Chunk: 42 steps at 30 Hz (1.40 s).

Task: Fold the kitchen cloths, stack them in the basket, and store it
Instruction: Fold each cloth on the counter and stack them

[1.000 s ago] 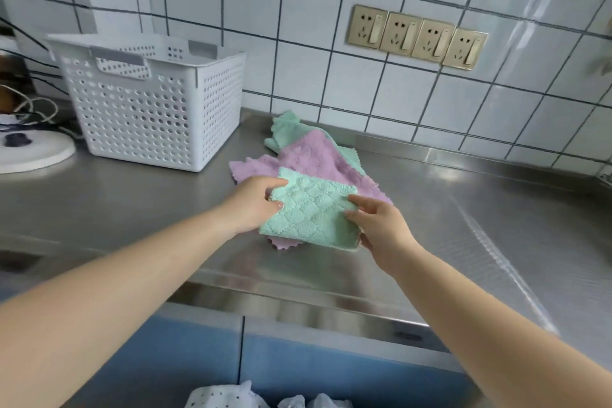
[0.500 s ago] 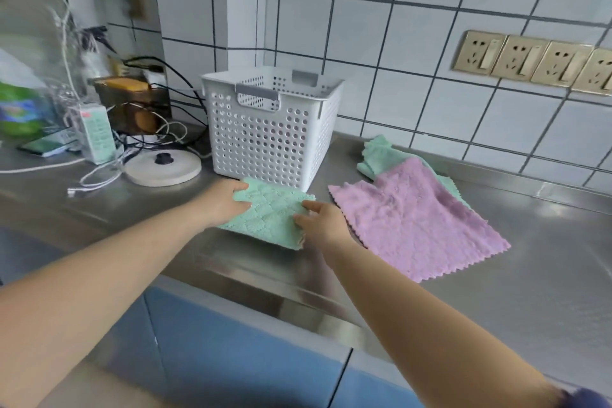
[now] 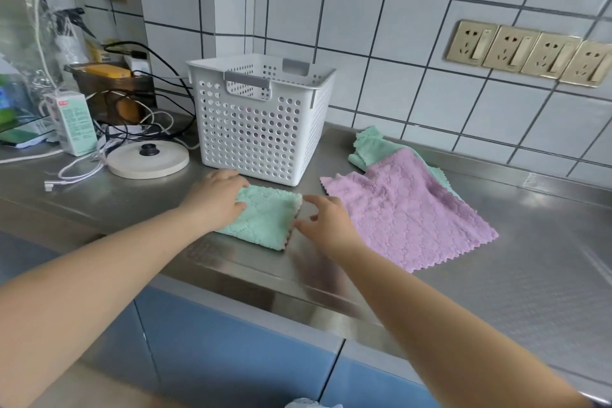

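Observation:
A folded mint-green cloth (image 3: 265,219) lies flat on the steel counter just in front of the white perforated basket (image 3: 258,129). My left hand (image 3: 215,199) rests on the cloth's left edge, fingers lying over it. My right hand (image 3: 326,220) hovers just right of the cloth, fingers spread, holding nothing. A purple cloth (image 3: 404,212) lies unfolded to the right, partly covering another green cloth (image 3: 371,146) near the wall. What the basket holds is hidden from here.
Left of the basket sit a round kettle base (image 3: 147,159), tangled cables (image 3: 145,129), a small carton (image 3: 74,122) and a dark tray (image 3: 109,83). Wall sockets (image 3: 530,53) are at the upper right. The counter's front edge (image 3: 265,288) runs above blue cabinet doors.
Both hands carried the folded green cloth left off the purple one and set it down before the basket. My right hand has let go and drawn slightly right.

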{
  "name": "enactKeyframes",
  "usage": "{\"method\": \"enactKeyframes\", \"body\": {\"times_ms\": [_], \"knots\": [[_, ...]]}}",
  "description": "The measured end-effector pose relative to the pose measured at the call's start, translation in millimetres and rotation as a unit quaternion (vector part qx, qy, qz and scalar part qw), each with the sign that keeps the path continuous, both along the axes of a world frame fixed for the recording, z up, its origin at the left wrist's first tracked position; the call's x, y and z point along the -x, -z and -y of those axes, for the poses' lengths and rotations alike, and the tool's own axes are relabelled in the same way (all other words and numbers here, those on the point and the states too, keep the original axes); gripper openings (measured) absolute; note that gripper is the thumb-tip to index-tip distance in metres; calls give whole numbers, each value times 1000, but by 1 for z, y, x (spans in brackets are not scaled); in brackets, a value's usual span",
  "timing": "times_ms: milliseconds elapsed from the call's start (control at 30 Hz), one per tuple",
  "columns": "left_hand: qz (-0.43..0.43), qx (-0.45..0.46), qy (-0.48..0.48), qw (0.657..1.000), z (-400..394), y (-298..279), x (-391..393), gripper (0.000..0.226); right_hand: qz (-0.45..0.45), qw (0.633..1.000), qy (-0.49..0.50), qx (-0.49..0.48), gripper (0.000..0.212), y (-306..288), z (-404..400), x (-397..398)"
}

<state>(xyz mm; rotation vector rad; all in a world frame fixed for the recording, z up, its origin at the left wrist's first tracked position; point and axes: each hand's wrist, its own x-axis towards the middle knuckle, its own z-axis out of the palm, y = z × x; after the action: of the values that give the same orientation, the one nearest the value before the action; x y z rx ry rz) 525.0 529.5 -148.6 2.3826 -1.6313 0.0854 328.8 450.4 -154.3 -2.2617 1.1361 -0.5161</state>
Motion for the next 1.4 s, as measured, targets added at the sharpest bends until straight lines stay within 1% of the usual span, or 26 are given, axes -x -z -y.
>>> {"method": "enactKeyframes", "body": {"times_ms": [67,133,200,267,300,400,433,500,633,767,833,900,933,1033,1200,1333,1400], "knots": [[14,28,41,999,8,-7,13,38,-48,998,23,38,53,-6,11,24],[45,35,87,995,23,-12,32,35,-124,990,43,58,51,-9,21,50],[77,38,124,989,38,-12,53,35,-185,980,56,54,50,-9,26,71],[97,40,152,983,52,-9,73,37,-217,973,70,45,46,-7,28,86],[106,36,162,980,57,-7,81,38,-221,971,76,42,40,-5,29,90],[142,18,176,974,73,1,101,39,-220,971,75,59,14,-4,32,99],[152,11,178,972,78,4,106,40,-223,970,69,64,11,-4,33,100],[150,0,183,972,86,7,114,43,-216,972,62,75,11,-7,35,104],[132,7,190,973,101,8,127,54,-157,979,72,104,14,-24,37,124],[171,33,188,967,123,6,133,39,-119,978,87,146,11,-44,45,153],[196,35,171,965,135,6,133,34,-115,975,85,168,15,-54,51,168],[200,52,162,965,147,6,135,30,-109,975,80,178,20,-63,59,186],[189,63,160,967,152,4,136,28,-112,974,74,183,24,-67,64,195],[118,123,177,969,168,-9,139,28,-125,968,71,206,35,-75,89,220],[65,233,213,947,199,-59,155,24,-151,942,144,264,31,-99,145,252],[-52,275,185,942,222,-112,172,19,-105,933,215,268,26,-133,177,269],[-115,288,170,935,230,-137,180,14,-91,930,235,269,24,-150,191,277]]}}
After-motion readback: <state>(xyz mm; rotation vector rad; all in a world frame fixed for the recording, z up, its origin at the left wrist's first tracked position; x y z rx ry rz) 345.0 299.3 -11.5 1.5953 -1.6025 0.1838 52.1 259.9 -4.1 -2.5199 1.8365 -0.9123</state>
